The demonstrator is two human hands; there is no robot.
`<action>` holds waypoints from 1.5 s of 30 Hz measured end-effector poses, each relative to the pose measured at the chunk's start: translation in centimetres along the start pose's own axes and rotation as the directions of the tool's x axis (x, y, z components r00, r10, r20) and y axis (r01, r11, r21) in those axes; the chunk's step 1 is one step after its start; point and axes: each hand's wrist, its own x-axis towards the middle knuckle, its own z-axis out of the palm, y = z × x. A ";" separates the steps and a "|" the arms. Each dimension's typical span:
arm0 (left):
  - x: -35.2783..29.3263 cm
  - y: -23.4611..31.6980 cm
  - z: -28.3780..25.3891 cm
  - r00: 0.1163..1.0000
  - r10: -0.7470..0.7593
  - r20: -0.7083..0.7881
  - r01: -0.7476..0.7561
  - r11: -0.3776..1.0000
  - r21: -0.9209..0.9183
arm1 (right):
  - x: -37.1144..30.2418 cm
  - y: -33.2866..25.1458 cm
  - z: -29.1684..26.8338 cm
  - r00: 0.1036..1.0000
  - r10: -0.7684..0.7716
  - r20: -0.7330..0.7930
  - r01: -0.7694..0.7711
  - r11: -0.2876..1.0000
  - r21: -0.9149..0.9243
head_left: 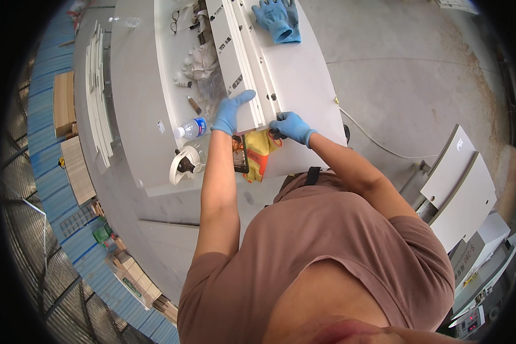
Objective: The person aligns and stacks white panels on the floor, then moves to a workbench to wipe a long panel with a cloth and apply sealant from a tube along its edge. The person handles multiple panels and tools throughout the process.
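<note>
A stack of long white boards (pixel 235 54), marked with black print, runs away from me along the table. My left hand (pixel 228 114), in a blue glove, grips the left edge of the stack near its close end, its thumb over the top. Beside the right edge of that end is my right hand (pixel 294 127), also gloved in blue, with the fingers curled closed. A small dark thing shows at its fingertips; its kind is hard to make out. Just below lie a yellow and orange cloth (pixel 258 157) and a phone-like dark screen (pixel 240 153).
A spare pair of blue gloves (pixel 279 22) lies on the white table (pixel 312 80). Left of the boards are a water bottle (pixel 192 128), a white jug (pixel 186 163), plastic bags (pixel 203 62) and glasses (pixel 175 22). A white cable (pixel 378 143) crosses the floor; panels (pixel 458 178) stand at right.
</note>
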 end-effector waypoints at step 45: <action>-0.9 -1.3 2.5 0.998 0.049 0.026 -0.042 0.974 -0.224 | -3.5 -0.9 0.4 0.981 -0.113 -0.160 0.097 0.990 -0.104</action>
